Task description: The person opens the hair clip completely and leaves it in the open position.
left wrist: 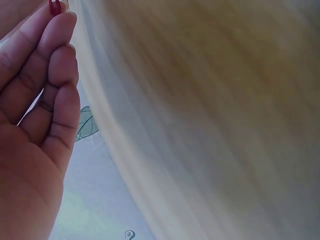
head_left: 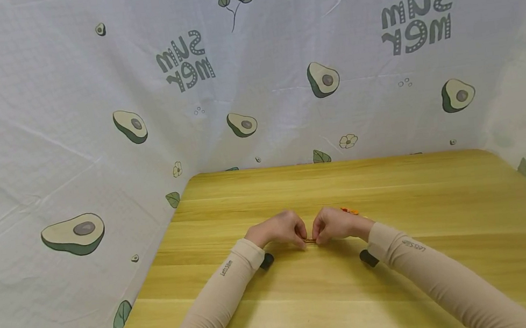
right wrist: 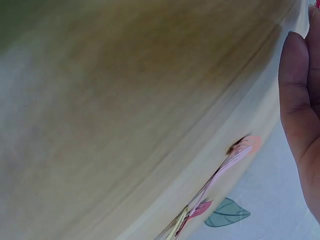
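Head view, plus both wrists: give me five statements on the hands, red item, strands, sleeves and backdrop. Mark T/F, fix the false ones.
1. The left hand pinches a small red item. True.
2. The right hand lies flat, well apart from the left hand. False: its fingertips pinch at the item too, close to the left hand's.
3. The colorful strands lie beside the left hand. False: they lie on the table by the right hand, on its far side.
4. The left sleeve and right sleeve both carry dark lettering. True.
5. The cloth backdrop is plain. False: it is printed with avocados and lettering.
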A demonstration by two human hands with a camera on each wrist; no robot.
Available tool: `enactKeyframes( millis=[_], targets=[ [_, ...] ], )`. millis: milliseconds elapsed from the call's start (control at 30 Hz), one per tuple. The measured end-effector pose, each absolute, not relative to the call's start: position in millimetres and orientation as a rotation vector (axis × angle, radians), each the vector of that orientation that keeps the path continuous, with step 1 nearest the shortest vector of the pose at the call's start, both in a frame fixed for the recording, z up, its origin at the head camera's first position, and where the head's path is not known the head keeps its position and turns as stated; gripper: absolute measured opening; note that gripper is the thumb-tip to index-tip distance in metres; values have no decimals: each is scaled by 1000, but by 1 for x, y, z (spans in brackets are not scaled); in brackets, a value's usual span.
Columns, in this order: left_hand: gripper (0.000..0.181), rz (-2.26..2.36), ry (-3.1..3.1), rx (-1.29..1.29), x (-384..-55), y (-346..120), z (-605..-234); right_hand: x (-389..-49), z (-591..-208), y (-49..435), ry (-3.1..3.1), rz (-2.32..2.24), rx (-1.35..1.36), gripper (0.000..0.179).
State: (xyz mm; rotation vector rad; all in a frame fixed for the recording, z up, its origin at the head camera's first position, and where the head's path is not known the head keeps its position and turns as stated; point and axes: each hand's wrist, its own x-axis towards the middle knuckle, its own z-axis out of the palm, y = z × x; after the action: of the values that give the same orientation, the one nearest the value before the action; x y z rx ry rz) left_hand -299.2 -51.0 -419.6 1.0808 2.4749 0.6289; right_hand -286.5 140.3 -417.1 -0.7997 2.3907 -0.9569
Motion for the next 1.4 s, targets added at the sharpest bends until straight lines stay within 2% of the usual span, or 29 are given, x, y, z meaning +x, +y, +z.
enactKeyframes(
  millis=[1400],
  targets=[
    [17,556,2485,1044,-297,-46,-425,-280,-418,134,2453,-841,-869,4]
  ],
)
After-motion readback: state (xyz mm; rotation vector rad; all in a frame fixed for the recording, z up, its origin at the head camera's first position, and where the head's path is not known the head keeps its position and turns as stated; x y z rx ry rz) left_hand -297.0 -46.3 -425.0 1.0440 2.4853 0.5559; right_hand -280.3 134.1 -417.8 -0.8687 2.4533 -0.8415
